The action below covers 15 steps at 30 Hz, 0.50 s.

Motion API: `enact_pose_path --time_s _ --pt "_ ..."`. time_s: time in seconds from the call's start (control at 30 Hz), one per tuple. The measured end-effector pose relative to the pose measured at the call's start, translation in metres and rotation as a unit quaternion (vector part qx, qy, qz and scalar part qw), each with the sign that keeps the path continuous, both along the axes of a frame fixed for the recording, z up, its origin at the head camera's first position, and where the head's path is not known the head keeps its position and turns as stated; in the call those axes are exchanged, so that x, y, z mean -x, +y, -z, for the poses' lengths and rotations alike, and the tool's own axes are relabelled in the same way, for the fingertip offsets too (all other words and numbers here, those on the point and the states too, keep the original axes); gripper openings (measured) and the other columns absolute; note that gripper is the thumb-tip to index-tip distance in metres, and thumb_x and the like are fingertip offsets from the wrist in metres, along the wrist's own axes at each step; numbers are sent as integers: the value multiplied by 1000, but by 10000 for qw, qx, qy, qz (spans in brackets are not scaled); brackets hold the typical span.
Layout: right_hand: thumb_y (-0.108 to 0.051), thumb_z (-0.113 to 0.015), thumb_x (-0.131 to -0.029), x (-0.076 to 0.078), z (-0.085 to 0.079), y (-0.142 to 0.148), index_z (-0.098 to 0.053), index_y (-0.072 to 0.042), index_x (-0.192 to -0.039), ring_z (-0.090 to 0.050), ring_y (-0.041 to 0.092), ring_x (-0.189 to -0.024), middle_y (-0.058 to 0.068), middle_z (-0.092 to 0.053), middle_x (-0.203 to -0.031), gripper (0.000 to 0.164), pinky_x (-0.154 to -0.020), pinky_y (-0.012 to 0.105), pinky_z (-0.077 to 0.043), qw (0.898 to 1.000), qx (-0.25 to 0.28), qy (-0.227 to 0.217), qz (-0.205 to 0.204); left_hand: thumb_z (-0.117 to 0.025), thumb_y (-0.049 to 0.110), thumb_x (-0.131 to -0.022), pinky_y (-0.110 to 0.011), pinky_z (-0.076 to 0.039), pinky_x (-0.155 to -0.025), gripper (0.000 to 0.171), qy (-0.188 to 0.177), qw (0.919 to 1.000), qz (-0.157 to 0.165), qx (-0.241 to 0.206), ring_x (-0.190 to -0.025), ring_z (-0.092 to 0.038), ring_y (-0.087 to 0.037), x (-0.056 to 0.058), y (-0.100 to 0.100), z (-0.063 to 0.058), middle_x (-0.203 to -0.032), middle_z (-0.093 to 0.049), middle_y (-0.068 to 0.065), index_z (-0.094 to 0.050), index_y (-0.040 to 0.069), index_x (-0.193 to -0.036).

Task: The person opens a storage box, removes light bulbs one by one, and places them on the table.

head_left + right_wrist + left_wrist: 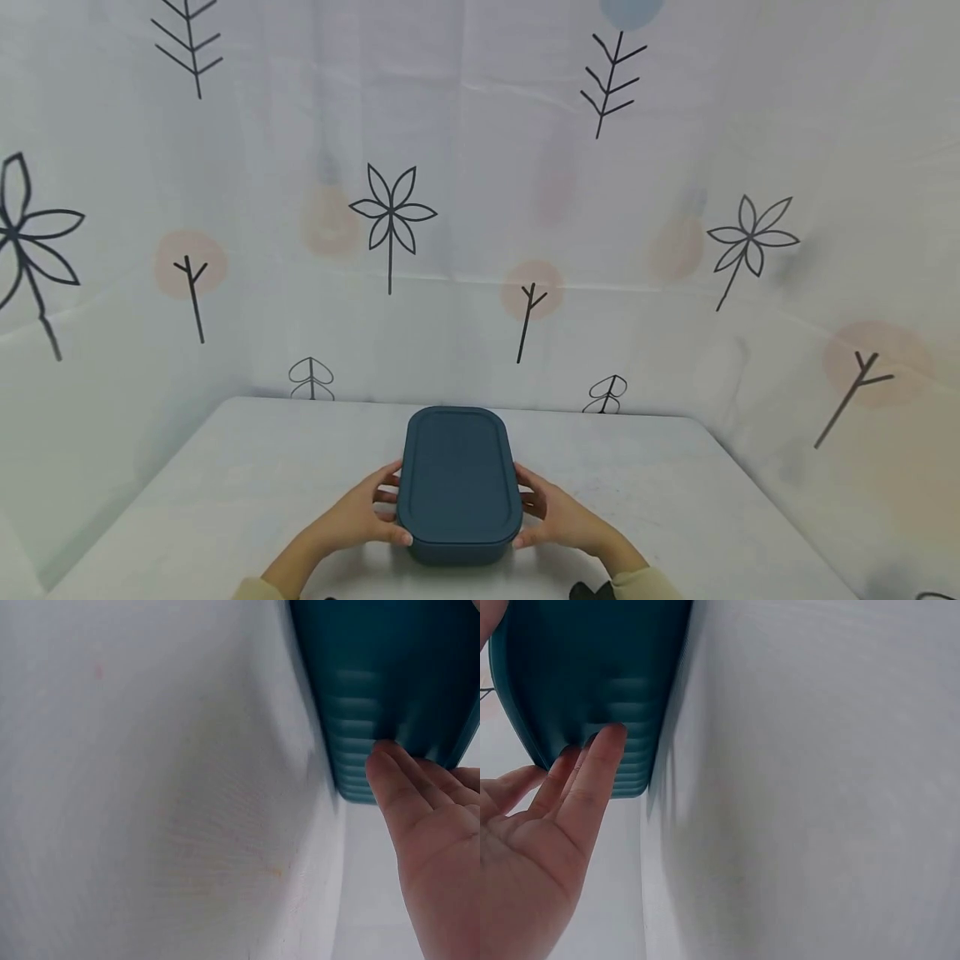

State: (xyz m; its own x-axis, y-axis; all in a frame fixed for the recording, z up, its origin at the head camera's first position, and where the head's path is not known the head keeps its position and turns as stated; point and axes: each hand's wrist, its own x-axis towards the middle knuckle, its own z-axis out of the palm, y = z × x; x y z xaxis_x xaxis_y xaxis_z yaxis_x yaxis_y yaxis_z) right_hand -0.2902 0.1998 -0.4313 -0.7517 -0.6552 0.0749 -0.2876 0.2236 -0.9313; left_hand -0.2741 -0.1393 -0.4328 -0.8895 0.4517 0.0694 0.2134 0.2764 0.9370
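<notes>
A dark teal rectangular box (459,479) with rounded corners and a matching lid sits on the white table, long side pointing away from me. At its left side is my left hand (360,512), thumb by the near corner and fingers spread along the wall. The right hand (562,515) mirrors it on the opposite side. Close up in the left wrist view, nearly straight fingers (592,780) touch the box wall, beside a row of moulded ridges. In the right wrist view, the fingertips (382,761) likewise rest against the ridged wall. What the box contains is hidden under the lid.
The white table (300,450) extends around the box to a rounded far edge. Behind it hangs a pale curtain (465,125) printed with line-drawn flowers and twigs. A small black object (591,591) shows at the bottom edge, near the right sleeve (645,585).
</notes>
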Motion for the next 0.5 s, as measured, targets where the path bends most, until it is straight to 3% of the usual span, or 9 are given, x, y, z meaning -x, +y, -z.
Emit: enact_pose_path --time_s 0.3,0.5 --pt "-15 -79 -75 0 -3 0 -9 1 -147 -37 37 -127 25 -23 -146 101 -102 38 -35 10000 -8 -40 56 -85 29 -65 -42 -48 -87 106 313 9992 -169 203 -116 -45 -37 -2 0 -2 -135 -35 -22 -22 -3 -144" --pt "-15 -78 -77 0 -5 1 -9 1 -147 -26 40 -132 24 -15 -149 100 -105 41 -30 10000 5 -44 6 -84 27 -68 -45 -45 -91 101 570 9978 -228 256 -123 -36 -43 -2 -1 -2 -140 -27 -23 -24 -1 -144"
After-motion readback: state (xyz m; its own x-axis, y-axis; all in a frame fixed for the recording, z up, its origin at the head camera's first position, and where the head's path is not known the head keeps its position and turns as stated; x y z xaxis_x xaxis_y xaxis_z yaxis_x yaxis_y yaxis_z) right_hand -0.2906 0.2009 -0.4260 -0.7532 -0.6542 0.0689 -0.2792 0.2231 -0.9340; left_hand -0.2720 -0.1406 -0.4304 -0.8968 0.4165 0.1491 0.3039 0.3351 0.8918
